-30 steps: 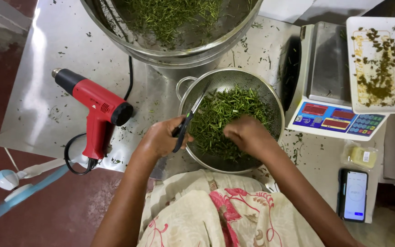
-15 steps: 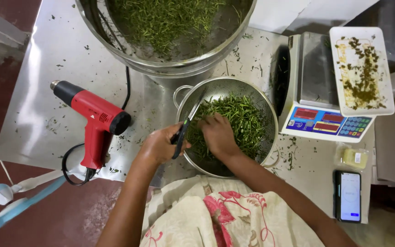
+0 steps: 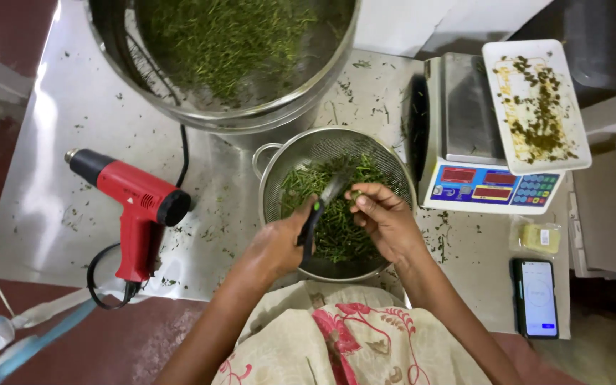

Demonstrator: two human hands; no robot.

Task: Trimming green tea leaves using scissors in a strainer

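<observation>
Two hands over the colander — trimming green stalks

Left hand (image 3: 276, 246) is wrapped around the black handle of the scissors (image 3: 322, 207), fingers pressed together on it, blade angled up over the greens. Right hand (image 3: 386, 221) has lifted from the heap since a second ago; its fingers now pinch a small green piece (image 3: 356, 195) just beside the blade tip. Judged: a cut is being lined up. Steel colander (image 3: 279, 171) sits at the near desk (image 3: 51, 185) edge, touching the person's lap cloth — little room there. Large drum (image 3: 201, 117) crowds the far side, scale (image 3: 465, 142) the right, red heat gun (image 3: 133, 203) lies well apart on the left.
</observation>
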